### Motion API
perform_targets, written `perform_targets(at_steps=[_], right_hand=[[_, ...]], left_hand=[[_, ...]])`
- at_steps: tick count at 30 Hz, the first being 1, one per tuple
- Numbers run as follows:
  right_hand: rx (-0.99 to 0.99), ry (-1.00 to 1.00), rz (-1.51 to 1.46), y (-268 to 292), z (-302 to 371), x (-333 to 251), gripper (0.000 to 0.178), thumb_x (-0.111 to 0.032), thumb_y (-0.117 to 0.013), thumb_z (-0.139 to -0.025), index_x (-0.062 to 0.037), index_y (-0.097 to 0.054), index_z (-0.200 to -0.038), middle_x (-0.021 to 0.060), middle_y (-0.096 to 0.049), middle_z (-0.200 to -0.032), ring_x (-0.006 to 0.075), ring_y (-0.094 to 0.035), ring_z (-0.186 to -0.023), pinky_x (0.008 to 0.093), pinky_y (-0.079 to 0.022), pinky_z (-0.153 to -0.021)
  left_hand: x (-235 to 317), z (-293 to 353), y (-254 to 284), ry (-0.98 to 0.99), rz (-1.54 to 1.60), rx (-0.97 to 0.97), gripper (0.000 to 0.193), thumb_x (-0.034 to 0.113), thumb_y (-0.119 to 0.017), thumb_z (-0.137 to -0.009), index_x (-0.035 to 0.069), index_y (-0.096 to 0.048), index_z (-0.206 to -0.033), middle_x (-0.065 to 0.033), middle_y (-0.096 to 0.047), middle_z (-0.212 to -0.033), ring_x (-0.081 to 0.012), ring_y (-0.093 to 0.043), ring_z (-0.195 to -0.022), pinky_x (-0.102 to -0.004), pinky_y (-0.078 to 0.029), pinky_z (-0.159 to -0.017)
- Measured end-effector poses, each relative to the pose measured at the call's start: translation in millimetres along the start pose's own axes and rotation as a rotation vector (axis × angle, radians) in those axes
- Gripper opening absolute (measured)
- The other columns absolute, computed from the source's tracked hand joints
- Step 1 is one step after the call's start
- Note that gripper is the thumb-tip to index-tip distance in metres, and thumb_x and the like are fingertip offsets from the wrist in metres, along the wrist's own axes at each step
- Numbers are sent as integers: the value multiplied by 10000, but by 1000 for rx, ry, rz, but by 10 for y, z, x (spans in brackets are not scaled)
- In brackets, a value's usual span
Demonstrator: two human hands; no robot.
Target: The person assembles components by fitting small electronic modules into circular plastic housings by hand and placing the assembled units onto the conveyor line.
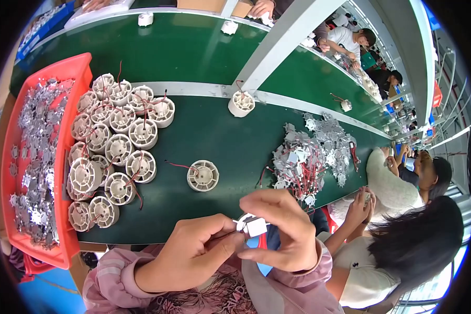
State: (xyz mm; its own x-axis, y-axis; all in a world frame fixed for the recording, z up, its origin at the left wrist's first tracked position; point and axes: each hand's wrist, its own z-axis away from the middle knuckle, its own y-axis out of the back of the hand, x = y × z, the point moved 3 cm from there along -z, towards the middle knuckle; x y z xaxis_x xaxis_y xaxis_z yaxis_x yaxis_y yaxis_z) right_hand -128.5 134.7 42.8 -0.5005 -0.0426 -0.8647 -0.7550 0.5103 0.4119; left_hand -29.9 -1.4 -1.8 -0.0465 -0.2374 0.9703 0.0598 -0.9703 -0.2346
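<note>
In front of my chest, my left hand (191, 251) pinches a small silvery metal plate with a white square pad (255, 226) between thumb and forefinger. My right hand (293, 227) is curved around the other side of this plate. Its thumb and forefinger are apart, one below and one above, and I see no clear grip on it. Just beyond my hands, a round white plastic housing (203, 176) with spokes and a red wire lies on the green bench (193, 131). To its right is a pile of silvery plates with red wires (298, 162).
Many similar white housings (118, 149) cluster at the left, beside a red bin (68, 230) of silvery plates. A white post (277, 52) rises at the bench's far edge, near a single housing (241, 103). A green conveyor belt (193, 47) runs behind. A co-worker (403, 251) sits close on my right.
</note>
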Motion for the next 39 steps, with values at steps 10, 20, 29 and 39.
perform_targets(at_steps=[10, 20, 29, 39], right_hand=[[-95, -27, 380, -156, 134, -96, 482, -11, -790, -617, 54, -634, -1070, 188, -652, -1011, 279, -642, -789, 345, -516, -685], [44, 87, 312, -328, -124, 473, 437, 36, -756, -646, 29, -640, -1067, 190, -636, -1127, 335, -604, -1075, 368, -496, -881], [-19, 30, 355, -447, 5, 587, 468, 28, -755, -664, 14, -628, -1115, 176, -624, -1160, 317, -552, -1172, 388, -473, -949], [-35, -129, 243, -345, -58, 406, 455, 47, -751, -629, 15, -638, -1069, 176, -637, -1081, 315, -609, -1058, 343, -506, -862]], left_hand=[[65, 73, 8, -74, -410, -31, 83, 35, -609, -805, -13, -578, -865, -135, -572, -697, -255, -561, -567, -326, -422, -511], [-162, -320, 318, -519, -1023, 520, 269, -96, -527, -783, -42, -602, -1036, -192, -588, -984, -318, -609, -788, -354, -492, -681], [-436, -36, 357, -300, -886, 514, 205, -80, -570, -713, -32, -624, -905, -148, -574, -846, -326, -584, -803, -389, -481, -687], [-568, -18, 414, -379, -1134, 440, 261, -72, -620, -622, 4, -637, -872, -104, -556, -829, -318, -544, -850, -386, -459, -715]])
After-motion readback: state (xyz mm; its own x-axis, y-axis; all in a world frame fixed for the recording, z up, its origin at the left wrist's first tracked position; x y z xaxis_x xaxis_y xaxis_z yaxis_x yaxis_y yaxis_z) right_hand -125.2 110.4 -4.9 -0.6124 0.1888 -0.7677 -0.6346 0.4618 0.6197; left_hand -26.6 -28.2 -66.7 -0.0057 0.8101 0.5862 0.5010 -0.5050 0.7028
